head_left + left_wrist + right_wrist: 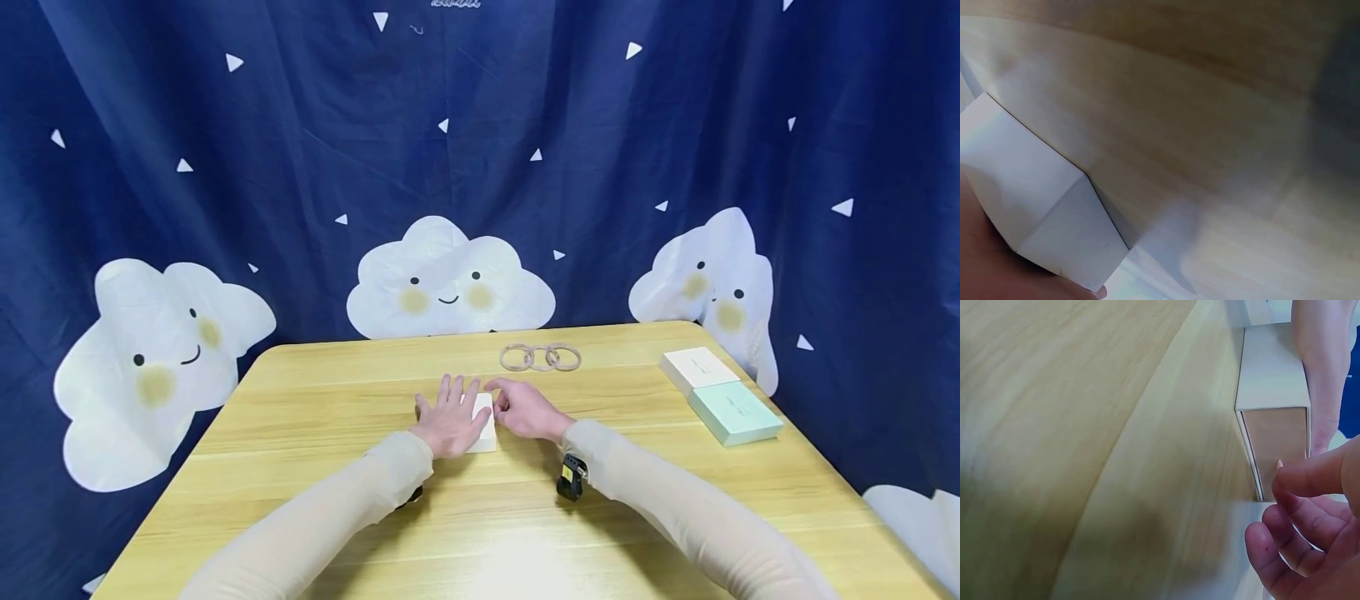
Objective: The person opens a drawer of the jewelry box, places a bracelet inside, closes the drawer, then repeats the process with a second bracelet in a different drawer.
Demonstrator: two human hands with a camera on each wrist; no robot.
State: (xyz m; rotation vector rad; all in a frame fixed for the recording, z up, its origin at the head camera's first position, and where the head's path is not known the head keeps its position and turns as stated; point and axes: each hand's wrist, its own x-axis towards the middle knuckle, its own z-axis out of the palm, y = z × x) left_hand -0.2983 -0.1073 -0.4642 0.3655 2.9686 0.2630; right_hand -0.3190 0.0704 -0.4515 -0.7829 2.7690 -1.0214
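Note:
A small white box with a brown drawer front stands on the table. My left hand lies over its top with fingers spread. Part of the lid is hidden under that palm. At the box's right end is my right hand, thumb and fingertips together against the drawer front. They pinch a small pale pull tab there, mostly covered by the thumb. The other fingers of this hand are loosely curled. In the left wrist view, the white box wall shows beside the edge of the left hand.
Linked brownish rings lie beyond the hands, near the table's back edge. Over on the right are a white box and a mint-green box, side by side. A dark blue curtain with clouds hangs behind the wooden table.

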